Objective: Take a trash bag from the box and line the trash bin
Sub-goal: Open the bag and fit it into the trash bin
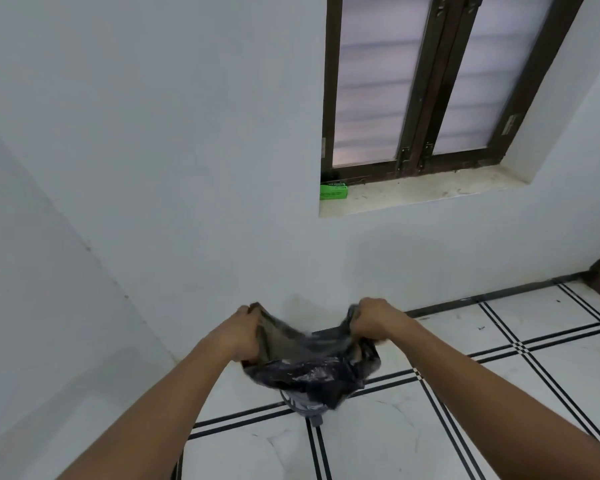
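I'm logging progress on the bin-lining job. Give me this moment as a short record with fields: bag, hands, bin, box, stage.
bag: black trash bag, mouth stretched open, hanging over the bin
left hand: left hand grips the bag's left edge
right hand: right hand grips the bag's right edge
bin: grey trash bin on the tiled floor, mostly hidden under the bag
box: green box on the window sill, at its left end
stage: bag out of box; rim not visibly covered yet

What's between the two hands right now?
Head view: the black trash bag, its open mouth stretched from left hand to right hand, above the bin.
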